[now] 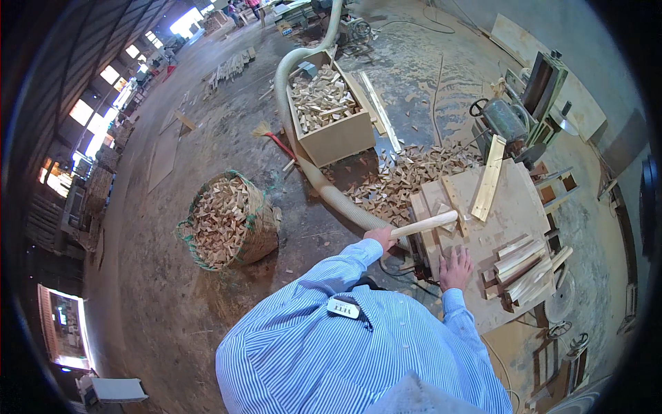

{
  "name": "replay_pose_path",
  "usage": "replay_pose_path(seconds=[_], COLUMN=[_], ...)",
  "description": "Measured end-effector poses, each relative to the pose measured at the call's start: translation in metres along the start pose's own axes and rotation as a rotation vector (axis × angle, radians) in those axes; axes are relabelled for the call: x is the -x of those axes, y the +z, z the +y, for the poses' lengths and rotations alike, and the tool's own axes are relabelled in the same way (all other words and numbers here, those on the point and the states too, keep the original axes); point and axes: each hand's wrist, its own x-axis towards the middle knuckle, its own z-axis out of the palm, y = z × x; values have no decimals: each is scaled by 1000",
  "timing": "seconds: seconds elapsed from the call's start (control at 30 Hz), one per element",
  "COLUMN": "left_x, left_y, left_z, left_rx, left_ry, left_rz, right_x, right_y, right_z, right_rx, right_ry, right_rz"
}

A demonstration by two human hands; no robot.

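My left hand [379, 237] is closed around one end of a long pale wooden piece [429, 224], rounded and slightly curved like a furniture leg. Its free end reaches over the left part of a wood-topped work table [514, 207], across a narrow wooden strip [455, 205] fixed or lying there. My right hand [456, 269] rests on the tabletop with its fingers spread, a little nearer than the held piece. Several shaped wooden pieces [524, 265] lie stacked to the right of that hand. A yellowish board [489, 178] with dark spots lies toward the table's far side.
Left of me stands a woven basket [256, 231] full of wood offcuts. Beyond it are an offcut-filled wooden box [338, 141] and a ribbed hose [324, 186] running to the table. Triangular offcuts [403, 183] cover the floor beyond the table. A motor [505, 119] stands at the far right.
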Motion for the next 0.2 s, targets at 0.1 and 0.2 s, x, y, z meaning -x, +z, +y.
replay_pose_path(seconds=[0.1,0.2], left_x=[-2,-5], left_y=[-1,-6], left_z=[-6,-16], left_rx=[19,76], left_ry=[18,62], left_rz=[-19,16], right_x=[-1,-3], right_y=[3,6], right_z=[-1,-4], right_rx=[17,17], right_ry=[3,26], right_rz=[-16,-39])
